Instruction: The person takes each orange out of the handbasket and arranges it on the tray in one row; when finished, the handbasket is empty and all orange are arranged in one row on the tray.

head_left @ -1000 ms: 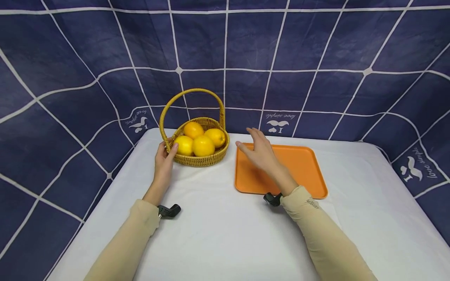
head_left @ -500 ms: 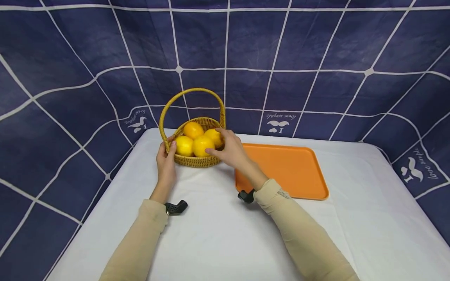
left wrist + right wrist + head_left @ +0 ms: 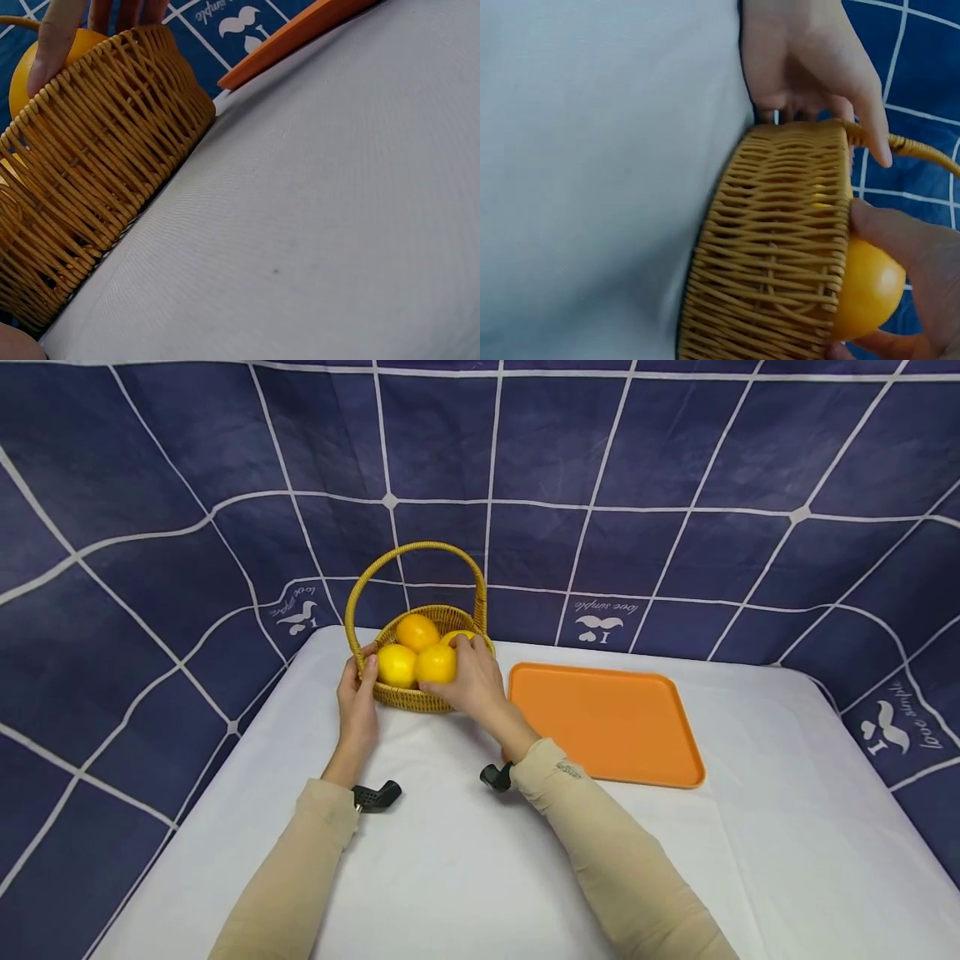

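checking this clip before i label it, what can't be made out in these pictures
- Head view: the right hand covers most of the rear right orange and the basket rim beside it.
- Head view: the basket floor is hidden under the fruit.
- Left wrist view: the left hand is cut off by the top edge; only fingers show.
- Right wrist view: the gripped orange is half hidden by the basket wall and cut off by the frame edge.
- Right wrist view: the orange tray is out of frame.

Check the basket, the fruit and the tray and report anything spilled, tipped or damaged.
Nothing stands out. The wicker basket sits upright on the white cloth, its fruit inside. The left hand steadies its rim; the right hand grips one yellow fruit. The orange tray lies flat beside it.
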Available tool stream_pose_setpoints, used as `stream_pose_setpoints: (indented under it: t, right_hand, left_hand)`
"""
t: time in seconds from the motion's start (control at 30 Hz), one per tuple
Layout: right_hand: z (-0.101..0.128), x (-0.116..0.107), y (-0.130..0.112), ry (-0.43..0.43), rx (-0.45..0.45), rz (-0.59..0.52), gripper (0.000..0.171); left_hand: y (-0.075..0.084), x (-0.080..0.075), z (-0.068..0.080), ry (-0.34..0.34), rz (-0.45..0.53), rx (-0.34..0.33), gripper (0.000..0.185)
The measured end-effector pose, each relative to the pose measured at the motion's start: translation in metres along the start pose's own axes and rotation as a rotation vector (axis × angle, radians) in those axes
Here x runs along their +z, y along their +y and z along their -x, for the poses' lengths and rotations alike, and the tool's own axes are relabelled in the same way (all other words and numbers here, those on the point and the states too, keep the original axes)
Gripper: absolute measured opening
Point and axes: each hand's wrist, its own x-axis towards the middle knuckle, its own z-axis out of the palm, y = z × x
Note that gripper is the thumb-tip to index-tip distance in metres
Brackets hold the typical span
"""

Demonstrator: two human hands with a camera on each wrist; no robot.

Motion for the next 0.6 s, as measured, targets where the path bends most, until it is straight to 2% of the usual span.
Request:
stream_pose_setpoints:
  t: [0.17,0.3,0.4,0.6]
  right_hand:
    - [-0.001,0.008,0.001,0.061,-0.003,-0.031,0.076]
    - [0.000,0.007,0.002,0.121,-0.012,-0.144,0.074]
    - [0.002,-0.004,0.003,0.183,-0.012,-0.216,0.072]
    - [0.008,-0.036,0.016,0.251,0.001,-0.265,0.069]
  left_hand:
    - [-0.005,-0.003,-0.001,0.024,-0.022,0.010,0.050]
    - [-0.004,-0.007,0.000,0.032,-0.054,0.029,0.049]
    - [0.002,-0.004,0.000,0.012,-0.051,0.022,0.050]
    - [0.024,0.004,0.010,-0.013,-0.057,0.000,0.049]
